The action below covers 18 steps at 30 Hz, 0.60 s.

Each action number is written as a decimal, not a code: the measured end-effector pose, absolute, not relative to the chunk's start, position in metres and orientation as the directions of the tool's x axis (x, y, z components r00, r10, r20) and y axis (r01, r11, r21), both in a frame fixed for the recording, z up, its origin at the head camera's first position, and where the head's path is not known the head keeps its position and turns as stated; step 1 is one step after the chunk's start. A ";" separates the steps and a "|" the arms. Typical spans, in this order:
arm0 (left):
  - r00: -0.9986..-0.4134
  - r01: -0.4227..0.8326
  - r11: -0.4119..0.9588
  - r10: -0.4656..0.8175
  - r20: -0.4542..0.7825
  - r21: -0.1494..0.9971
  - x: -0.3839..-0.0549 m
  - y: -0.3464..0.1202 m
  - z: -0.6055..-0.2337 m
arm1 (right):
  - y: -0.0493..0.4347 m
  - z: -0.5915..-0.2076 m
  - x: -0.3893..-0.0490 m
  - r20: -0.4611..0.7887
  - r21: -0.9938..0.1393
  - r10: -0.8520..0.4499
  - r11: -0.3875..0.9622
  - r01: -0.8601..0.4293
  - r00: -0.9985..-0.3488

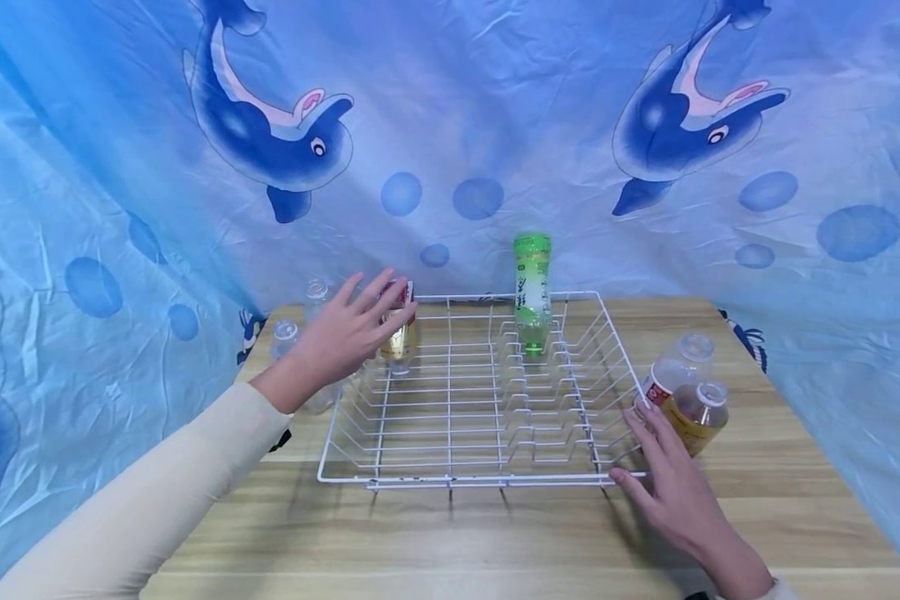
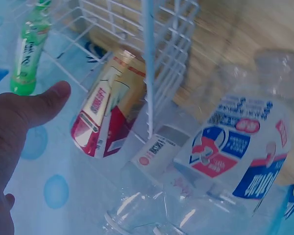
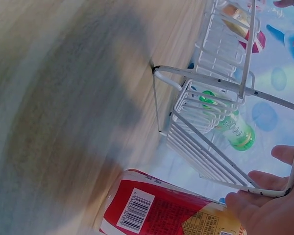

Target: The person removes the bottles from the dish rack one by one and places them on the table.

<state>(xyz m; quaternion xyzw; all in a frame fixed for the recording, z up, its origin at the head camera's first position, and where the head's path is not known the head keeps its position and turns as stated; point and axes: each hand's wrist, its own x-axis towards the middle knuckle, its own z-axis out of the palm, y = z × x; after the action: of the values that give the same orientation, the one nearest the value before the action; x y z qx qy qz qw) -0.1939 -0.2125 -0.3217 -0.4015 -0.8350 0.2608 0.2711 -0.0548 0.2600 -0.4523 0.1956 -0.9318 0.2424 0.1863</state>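
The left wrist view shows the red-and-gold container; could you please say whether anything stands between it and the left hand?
Nothing visible does: in that view a gap shows between the left hand and the red-and-gold container, with the rack's side bars on the container's other side, toward the clear bottles.

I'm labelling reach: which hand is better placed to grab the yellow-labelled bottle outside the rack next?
Probably the right hand, beside that bottle; the left hand is across the rack.

Left arm in a pale sleeve (image 1: 142, 492) stretched from near left toward the far side, left hand (image 1: 348, 329) palm down with fingers spread and straight, right hand (image 1: 671, 479) lower at near right, thumb apart, fingers (image 1: 652, 429) extended away, right wrist (image 1: 735, 562) bare above a pale cuff (image 1: 778, 591).
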 end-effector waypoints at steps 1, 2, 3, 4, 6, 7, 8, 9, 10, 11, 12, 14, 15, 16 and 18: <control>-0.532 0.521 0.524 0.816 0.224 -0.673 -0.196 -0.212 -0.322 | 0.260 -0.452 -0.055 0.441 -0.379 -0.273 0.807 -0.453 -0.855; -0.536 0.514 0.511 0.818 0.207 -0.689 -0.198 -0.212 -0.321 | 0.260 -0.452 -0.055 0.442 -0.380 -0.272 0.807 -0.453 -0.855; -0.545 0.508 0.501 0.817 0.189 -0.701 -0.200 -0.211 -0.321 | 0.260 -0.451 -0.055 0.440 -0.380 -0.272 0.807 -0.452 -0.856; -0.556 0.504 0.489 0.815 0.166 -0.712 -0.201 -0.212 -0.321 | 0.260 -0.451 -0.055 0.441 -0.380 -0.271 0.807 -0.452 -0.856; -0.582 0.506 0.459 0.807 0.104 -0.731 -0.203 -0.211 -0.321 | 0.259 -0.452 -0.054 0.443 -0.382 -0.268 0.807 -0.451 -0.855; -0.583 0.508 0.442 0.808 0.082 -0.739 -0.204 -0.211 -0.321 | 0.259 -0.452 -0.054 0.445 -0.383 -0.266 0.806 -0.450 -0.855; -0.585 0.511 0.420 0.810 0.055 -0.750 -0.206 -0.210 -0.322 | 0.259 -0.452 -0.054 0.445 -0.384 -0.264 0.807 -0.449 -0.855; -0.580 0.514 0.394 0.814 0.030 -0.762 -0.208 -0.209 -0.324 | 0.259 -0.453 -0.054 0.446 -0.383 -0.263 0.808 -0.448 -0.855; -0.570 0.514 0.363 0.822 0.007 -0.777 -0.211 -0.207 -0.326 | 0.259 -0.453 -0.054 0.453 -0.381 -0.262 0.807 -0.451 -0.852; -0.558 0.510 0.333 0.830 -0.011 -0.793 -0.214 -0.206 -0.328 | 0.258 -0.453 -0.054 0.457 -0.380 -0.263 0.807 -0.453 -0.850; -0.547 0.504 0.304 0.837 -0.026 -0.808 -0.217 -0.205 -0.330 | 0.258 -0.454 -0.055 0.460 -0.376 -0.263 0.808 -0.454 -0.848; -0.520 0.498 0.251 0.853 -0.054 -0.830 -0.224 -0.202 -0.334 | 0.258 -0.455 -0.055 0.467 -0.374 -0.263 0.806 -0.458 -0.844; -0.509 0.498 0.224 0.858 -0.073 -0.838 -0.228 -0.200 -0.336 | 0.258 -0.456 -0.055 0.470 -0.372 -0.264 0.806 -0.460 -0.842; -0.504 0.497 0.199 0.858 -0.095 -0.844 -0.231 -0.198 -0.337 | 0.258 -0.456 -0.056 0.471 -0.372 -0.263 0.806 -0.460 -0.842; -0.498 0.504 0.162 0.857 -0.132 -0.848 -0.236 -0.194 -0.338 | 0.258 -0.457 -0.056 0.467 -0.376 -0.259 0.807 -0.455 -0.846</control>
<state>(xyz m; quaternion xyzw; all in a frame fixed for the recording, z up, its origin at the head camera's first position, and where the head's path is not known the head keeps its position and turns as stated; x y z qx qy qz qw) -0.2357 -0.1940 -0.3384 -0.4617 -0.7370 0.4536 0.1947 -0.0562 0.2582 -0.4570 0.1919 -0.9291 0.2440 0.2008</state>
